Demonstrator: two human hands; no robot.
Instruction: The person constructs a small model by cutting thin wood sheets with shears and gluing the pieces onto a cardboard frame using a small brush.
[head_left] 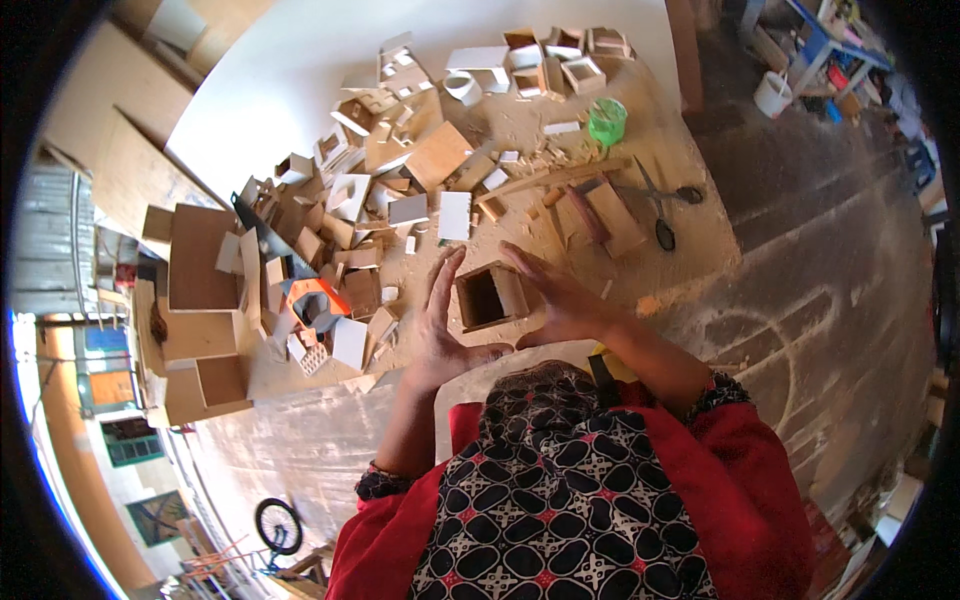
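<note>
A small hollow wooden box [515, 288] rests near the front edge of the worktable, its dark opening facing up toward me. My left hand [442, 335] is beside the box on its left, fingers stretched out and thumb pointing right. On the other side my right hand [562, 300] is spread, its fingers by the box's right side; whether they touch it I cannot tell. Beyond the hands lies a white rectangular block [454, 216]. Black-handled scissors [657, 198] lie to the right, close to a reddish-brown wooden stick [588, 214] on a flat wooden piece.
Many wooden offcuts and small boxes crowd the table's left, with an orange-handled handsaw [318, 303] among them. Toward the back stand a green container [607, 121], a white cup [462, 88] and several open wooden boxes. A white bucket [772, 95] is on the floor at far right.
</note>
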